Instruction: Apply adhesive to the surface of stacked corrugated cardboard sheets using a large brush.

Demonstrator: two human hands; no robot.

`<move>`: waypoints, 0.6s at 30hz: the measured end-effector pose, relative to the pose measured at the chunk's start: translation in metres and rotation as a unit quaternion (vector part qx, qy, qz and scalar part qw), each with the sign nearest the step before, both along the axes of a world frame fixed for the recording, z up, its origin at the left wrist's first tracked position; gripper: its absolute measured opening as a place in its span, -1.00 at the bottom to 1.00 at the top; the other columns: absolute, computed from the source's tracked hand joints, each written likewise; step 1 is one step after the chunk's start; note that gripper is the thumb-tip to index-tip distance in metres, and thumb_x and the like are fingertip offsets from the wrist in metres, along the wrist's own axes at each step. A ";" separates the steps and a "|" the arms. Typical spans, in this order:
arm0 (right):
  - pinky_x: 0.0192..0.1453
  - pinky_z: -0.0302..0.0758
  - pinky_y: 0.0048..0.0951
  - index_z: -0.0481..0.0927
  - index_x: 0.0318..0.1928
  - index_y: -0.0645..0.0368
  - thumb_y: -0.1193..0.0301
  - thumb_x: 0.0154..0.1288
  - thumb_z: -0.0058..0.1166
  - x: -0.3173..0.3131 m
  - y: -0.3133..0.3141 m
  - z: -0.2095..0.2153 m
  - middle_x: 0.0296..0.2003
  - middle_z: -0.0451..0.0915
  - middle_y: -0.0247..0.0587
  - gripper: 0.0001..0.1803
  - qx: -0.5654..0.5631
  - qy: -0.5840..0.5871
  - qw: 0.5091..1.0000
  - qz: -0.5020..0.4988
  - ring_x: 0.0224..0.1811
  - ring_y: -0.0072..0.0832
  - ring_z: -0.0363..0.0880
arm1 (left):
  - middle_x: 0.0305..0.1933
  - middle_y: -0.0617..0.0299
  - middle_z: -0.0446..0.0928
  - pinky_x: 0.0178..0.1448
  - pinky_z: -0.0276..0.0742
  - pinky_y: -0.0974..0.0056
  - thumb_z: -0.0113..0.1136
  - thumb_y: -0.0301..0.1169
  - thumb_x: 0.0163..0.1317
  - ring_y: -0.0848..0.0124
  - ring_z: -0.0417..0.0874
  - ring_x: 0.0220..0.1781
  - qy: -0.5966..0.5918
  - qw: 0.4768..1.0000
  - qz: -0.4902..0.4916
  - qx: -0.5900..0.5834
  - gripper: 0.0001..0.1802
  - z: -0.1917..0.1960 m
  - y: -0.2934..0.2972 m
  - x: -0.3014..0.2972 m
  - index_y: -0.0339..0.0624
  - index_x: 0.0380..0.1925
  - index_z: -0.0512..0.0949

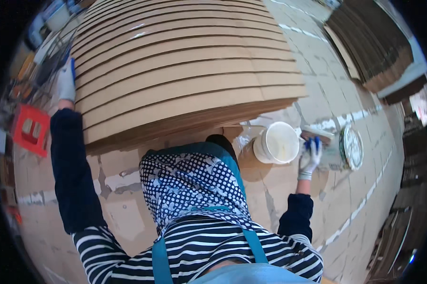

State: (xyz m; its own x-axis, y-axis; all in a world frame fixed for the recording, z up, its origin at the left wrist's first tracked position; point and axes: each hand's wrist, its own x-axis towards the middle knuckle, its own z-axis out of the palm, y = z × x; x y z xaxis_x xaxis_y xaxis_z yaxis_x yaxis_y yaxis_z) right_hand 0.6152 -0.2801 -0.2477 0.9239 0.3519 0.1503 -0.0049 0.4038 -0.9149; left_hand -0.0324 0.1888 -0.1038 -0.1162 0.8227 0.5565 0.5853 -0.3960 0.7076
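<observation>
A big fanned stack of flat brown cardboard sheets (185,61) lies in front of me. My left hand (66,80), in a white glove, rests against the stack's left edge. My right hand (310,156), also gloved, is closed on a wide brush (317,136) with a wooden back. The brush sits just right of a white bucket (276,143) holding pale liquid. A round white lid (351,147) lies right of the brush.
A red plastic crate (31,130) stands at the far left among clutter. More stacked cardboard (369,47) lies at the upper right and along the right edge. The concrete floor (355,199) carries white painted lines and cardboard pieces under the bucket.
</observation>
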 end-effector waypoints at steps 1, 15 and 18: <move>0.03 0.39 -0.41 0.46 -0.07 0.29 0.52 0.17 -0.02 -0.012 0.008 0.031 -0.09 0.45 -0.15 -0.72 -0.111 -0.274 0.955 -0.032 -0.02 -0.40 0.40 | -0.07 -0.09 0.47 0.11 0.26 0.29 -0.08 -0.01 0.21 0.31 0.43 0.01 -0.014 0.999 0.029 -0.008 -0.39 -0.001 0.002 -0.002 -0.43 -0.06 0.42; -0.49 0.33 -0.37 0.52 -0.11 0.10 0.49 0.12 0.02 -0.239 0.277 0.219 -0.44 0.45 -0.19 -0.73 -0.058 -0.693 0.689 0.202 -0.53 -0.40 0.39 | -0.03 -0.22 0.42 0.11 0.27 0.11 -0.09 0.27 -0.01 -0.03 0.40 0.06 0.115 0.968 0.188 -0.123 -0.12 0.000 -0.022 0.025 -0.37 0.00 0.36; -0.50 0.32 -0.37 0.53 -0.15 0.12 0.45 0.12 0.03 -0.243 0.308 0.205 -0.49 0.43 -0.14 -0.77 -0.031 -0.701 0.675 0.228 -0.55 -0.38 0.38 | -0.02 -0.25 0.41 0.11 0.28 0.10 -0.08 0.28 -0.02 -0.05 0.41 0.05 0.118 0.966 0.204 -0.103 -0.10 -0.001 -0.024 0.032 -0.40 0.01 0.34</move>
State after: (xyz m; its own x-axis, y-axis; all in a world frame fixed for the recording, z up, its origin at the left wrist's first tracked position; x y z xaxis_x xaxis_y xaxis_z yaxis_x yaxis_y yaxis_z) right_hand 0.3722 0.0284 -0.0424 -0.3174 0.5978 0.7361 0.7725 0.6132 -0.1649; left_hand -0.0002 0.1644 -0.1049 -0.3448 0.8310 0.4366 0.8172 0.0368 0.5752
